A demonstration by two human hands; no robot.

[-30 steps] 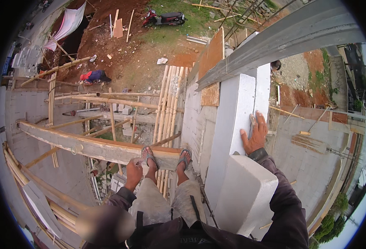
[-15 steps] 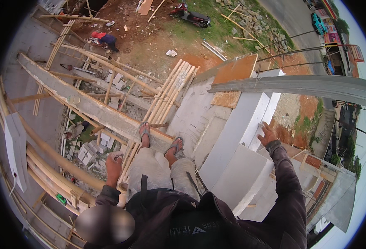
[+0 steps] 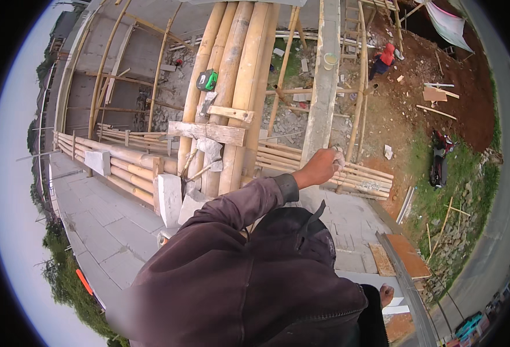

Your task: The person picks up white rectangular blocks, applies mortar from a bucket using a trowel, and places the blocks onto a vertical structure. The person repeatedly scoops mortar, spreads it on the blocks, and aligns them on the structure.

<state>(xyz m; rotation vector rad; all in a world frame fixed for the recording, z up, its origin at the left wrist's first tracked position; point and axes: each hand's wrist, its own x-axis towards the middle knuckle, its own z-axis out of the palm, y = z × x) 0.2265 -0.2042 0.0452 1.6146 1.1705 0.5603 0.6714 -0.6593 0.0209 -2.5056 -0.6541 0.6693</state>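
Left grip: fingers curled around a pale crumpled lump.
Lump: inside the grip, beside the concrete beam.
Right grip: barely visible; state unclear.
Bamboo poles: left of the left grip.

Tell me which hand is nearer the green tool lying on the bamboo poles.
Left. The left hand is out beside the bamboo poles, below and right of the green tool. The right hand sits far back at the picture's lower right.
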